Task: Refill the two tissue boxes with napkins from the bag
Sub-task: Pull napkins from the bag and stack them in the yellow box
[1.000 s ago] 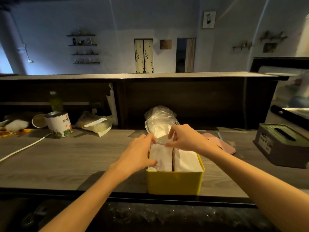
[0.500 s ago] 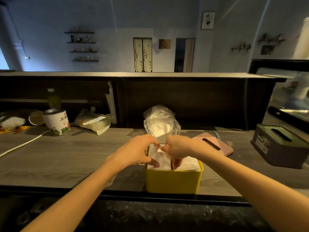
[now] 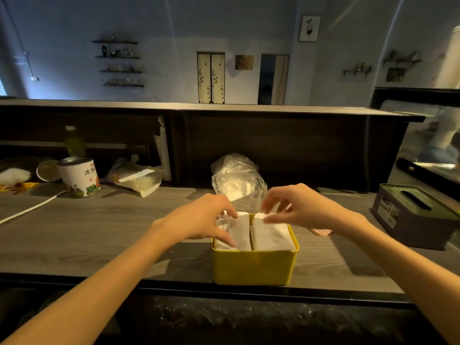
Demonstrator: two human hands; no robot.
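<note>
Nearest, the yellow tissue box (image 3: 254, 266) sits open-topped at the bench (image 3: 99, 235) edge, directly under both hands, holding two napkin stacks (image 3: 270, 235) side by side. The left hand (image 3: 201, 220) rests fingers spread on the left stack, likely pressing it level. The right hand (image 3: 298, 205) hovers with loosely curled fingers, fingertips touching the right stack's far edge, seemingly tucking it in. Just beyond the hands stands the clear napkin bag (image 3: 236, 180). Well right of the right hand, the grey tissue box (image 3: 418, 215) waits, lid on.
</note>
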